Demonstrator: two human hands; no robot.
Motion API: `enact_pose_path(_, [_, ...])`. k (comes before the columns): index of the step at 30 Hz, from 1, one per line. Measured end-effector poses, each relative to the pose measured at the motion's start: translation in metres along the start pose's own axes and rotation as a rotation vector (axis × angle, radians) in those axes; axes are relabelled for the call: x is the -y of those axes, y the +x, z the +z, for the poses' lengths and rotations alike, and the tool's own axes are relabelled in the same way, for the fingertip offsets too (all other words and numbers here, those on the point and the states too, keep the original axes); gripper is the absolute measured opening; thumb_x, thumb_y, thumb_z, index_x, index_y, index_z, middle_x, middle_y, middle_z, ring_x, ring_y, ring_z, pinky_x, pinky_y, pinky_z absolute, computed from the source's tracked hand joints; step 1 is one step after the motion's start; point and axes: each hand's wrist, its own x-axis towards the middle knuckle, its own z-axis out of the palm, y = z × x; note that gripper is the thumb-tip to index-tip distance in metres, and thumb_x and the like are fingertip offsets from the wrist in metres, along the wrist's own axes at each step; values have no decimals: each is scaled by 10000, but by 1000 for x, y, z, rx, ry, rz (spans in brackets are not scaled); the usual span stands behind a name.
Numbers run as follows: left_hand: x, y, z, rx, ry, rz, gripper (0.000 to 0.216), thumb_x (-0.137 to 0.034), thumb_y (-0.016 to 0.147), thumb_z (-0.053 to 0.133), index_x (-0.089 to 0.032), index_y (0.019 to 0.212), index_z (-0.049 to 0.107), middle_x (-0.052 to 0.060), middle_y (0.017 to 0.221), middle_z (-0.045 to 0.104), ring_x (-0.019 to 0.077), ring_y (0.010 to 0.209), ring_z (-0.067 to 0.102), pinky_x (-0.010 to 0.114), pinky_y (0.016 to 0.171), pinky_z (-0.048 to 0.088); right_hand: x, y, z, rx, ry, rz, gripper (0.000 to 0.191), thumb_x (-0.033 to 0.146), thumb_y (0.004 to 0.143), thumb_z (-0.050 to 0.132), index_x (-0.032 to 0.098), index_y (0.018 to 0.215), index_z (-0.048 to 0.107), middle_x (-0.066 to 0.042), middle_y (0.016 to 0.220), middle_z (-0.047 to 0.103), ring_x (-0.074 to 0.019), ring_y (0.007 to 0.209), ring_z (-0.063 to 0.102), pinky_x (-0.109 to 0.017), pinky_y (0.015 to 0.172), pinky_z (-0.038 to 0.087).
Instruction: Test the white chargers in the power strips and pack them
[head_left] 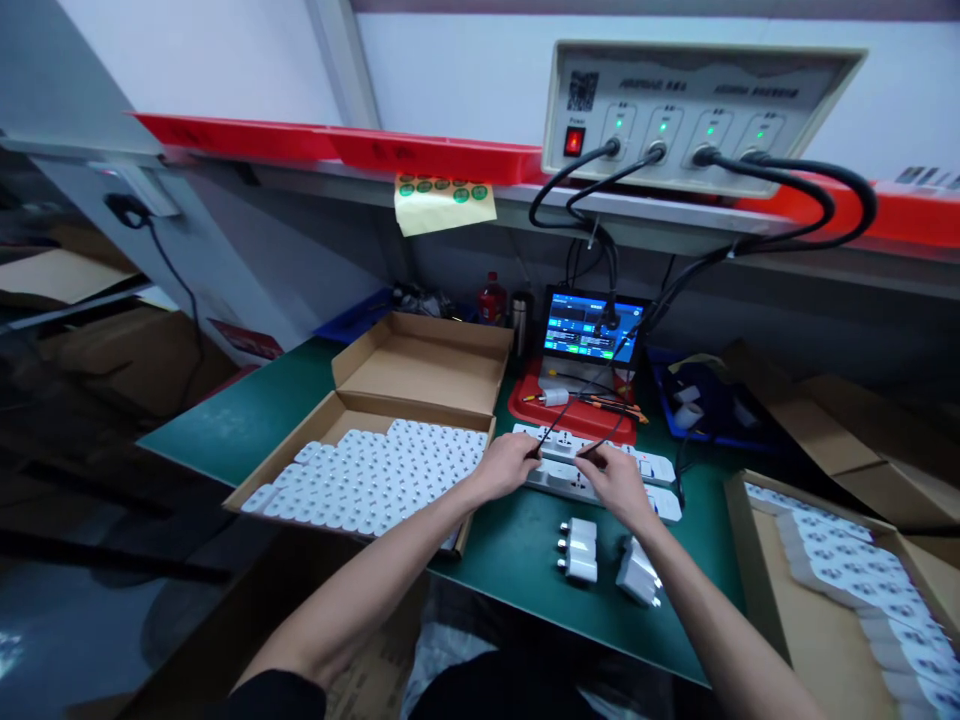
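My left hand (510,465) is closed around the end of a thin black cable (553,428) that slants down from the upper right. The fingers of my right hand (615,482) pinch another dark cable end. Both hands are over two white power strips (657,468) lying side by side. My fingers partly hide the cable tips, so I cannot tell whether they touch the sockets. Closer to me on the green table, white plug adapters (581,552) with round metal pins stand in a row. More adapters (637,575) lie beside my right forearm.
An open cardboard box (255,480) full of white adapters is on the left; another box (750,590) is on the right. A small screen (589,325) stands behind the strips on a red tray (525,400). Overhead, a shelf holds a lit test box (705,120) with hanging thick cables.
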Motion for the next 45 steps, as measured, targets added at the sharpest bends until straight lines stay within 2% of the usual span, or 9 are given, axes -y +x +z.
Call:
enact_pose_path(5, [-16, -3, 3, -125, -115, 64, 116, -141, 1003, 634, -180, 948, 729, 70, 982, 765, 223, 961, 706, 320, 903, 515, -34, -23, -70, 38, -61, 155, 296, 486, 919, 668, 214, 892, 779, -64, 837, 790, -261, 777, 702, -341, 690, 481])
enact_pose_path(9, [-52, 10, 22, -8, -228, 105, 181, -210, 1039, 618, -191, 921, 754, 58, 947, 792, 216, 915, 719, 314, 875, 525, -49, -39, -94, 112, -93, 170, 312, 485, 913, 644, 215, 863, 792, -68, 861, 804, -267, 791, 705, -350, 716, 481])
enact_pose_path(12, [-76, 26, 43, 72, -239, 74, 141, -202, 1002, 656, -194, 938, 782, 52, 953, 819, 229, 920, 739, 316, 876, 540, -51, -43, -90, 117, -62, 154, 326, 503, 911, 642, 216, 866, 791, -66, 849, 798, -265, 785, 694, -352, 721, 471])
enact_pose_path(16, [-89, 43, 61, 142, -192, 60, 165, -202, 1005, 644, -197, 968, 805, 68, 1005, 836, 255, 986, 759, 332, 925, 552, -54, -44, -81, 103, -39, 149, 324, 502, 915, 639, 218, 865, 785, -58, 806, 779, -257, 755, 675, -346, 699, 449])
enact_pose_path(27, [-95, 48, 62, 205, 65, 123, 152, -235, 1046, 620, -172, 1036, 758, 126, 1094, 802, 302, 1077, 747, 364, 946, 555, -56, -48, -73, 66, -90, 116, 269, 462, 974, 601, 244, 899, 740, -43, 835, 771, -246, 762, 659, -341, 715, 439])
enact_pose_path(35, [-96, 45, 75, 208, 192, 179, 171, -256, 1091, 567, -172, 1077, 716, 128, 1143, 774, 296, 1120, 733, 378, 961, 566, -60, -50, -69, 60, -131, 101, 285, 475, 975, 590, 236, 894, 722, -52, 856, 772, -248, 773, 676, -341, 719, 447])
enact_pose_path(40, [-88, 34, 56, 147, 280, 243, 209, -347, 1091, 619, -180, 1202, 677, 116, 1184, 748, 298, 1155, 698, 399, 1017, 550, -61, -52, -65, 30, -221, 27, 283, 444, 1005, 548, 234, 931, 722, -69, 920, 766, -261, 857, 700, -346, 755, 476])
enact_pose_path(43, [-65, 18, 30, 95, 339, 250, 315, -357, 1038, 713, -177, 1285, 638, 127, 1248, 735, 321, 1216, 669, 427, 1057, 534, -54, -57, -75, 34, -327, -27, 327, 468, 1061, 527, 233, 934, 715, -70, 935, 760, -256, 862, 707, -337, 748, 481])
enact_pose_path(45, [-44, 9, 14, 103, 360, 208, 332, -312, 1003, 747, -182, 1288, 636, 134, 1280, 738, 326, 1239, 672, 426, 1058, 536, -44, -60, -82, -39, -431, -78, 378, 505, 1101, 517, 229, 929, 710, -71, 922, 756, -250, 844, 709, -329, 735, 472])
